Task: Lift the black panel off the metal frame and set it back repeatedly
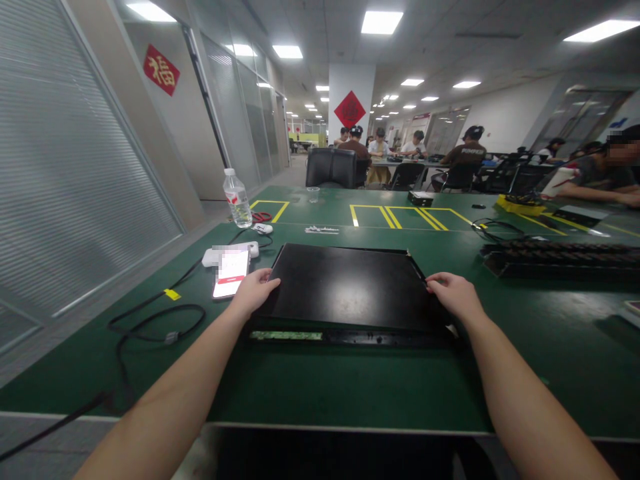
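A flat, dark, slightly glossy screen-like panel (345,283) lies tilted over a black housing (380,338) on the green table. Along the housing's near side, a strip of green circuit board (285,335) shows below the panel's edge. My left hand (256,291) is closed on the panel's left edge, thumb on top. On the opposite edge, my right hand (454,295) pinches the panel's right side, close to the housing's rim. The undersides of both grips are hidden.
Left of the panel are a phone (231,272), a white power strip (206,257), a black cable (187,308) and a water bottle (238,200). Red-handled scissors (261,217) and a plastic cup (313,195) stand farther back. Black ridged parts (560,260) lie right. People sit beyond.
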Motion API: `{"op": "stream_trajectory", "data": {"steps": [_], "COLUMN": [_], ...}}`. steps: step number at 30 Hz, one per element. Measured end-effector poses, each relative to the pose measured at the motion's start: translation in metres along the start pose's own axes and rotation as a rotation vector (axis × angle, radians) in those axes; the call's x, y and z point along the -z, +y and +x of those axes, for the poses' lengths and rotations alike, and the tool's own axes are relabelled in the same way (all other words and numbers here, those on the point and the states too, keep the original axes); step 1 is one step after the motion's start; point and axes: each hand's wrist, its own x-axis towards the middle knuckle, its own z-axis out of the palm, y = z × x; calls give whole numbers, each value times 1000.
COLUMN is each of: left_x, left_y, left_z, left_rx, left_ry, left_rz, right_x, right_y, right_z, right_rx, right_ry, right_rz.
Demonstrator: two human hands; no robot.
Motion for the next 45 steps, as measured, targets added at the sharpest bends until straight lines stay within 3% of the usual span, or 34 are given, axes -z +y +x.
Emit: {"op": "stream_trajectory", "data": {"steps": [26, 36, 45], "left_x": [-1, 1, 1], "left_y": [-7, -1, -2], "left_z": [4, 0, 2], "left_rx": [-11, 63, 69], "left_ry": [-14, -9, 18], "left_rz": [-7, -178, -183], "right_x": [0, 1, -1], "right_y": [-1, 0, 1], "right_z": [0, 0, 3], "right_rx": [-18, -54, -50], "right_ry": [7, -35, -30], "right_rz": [15, 20, 34]}}
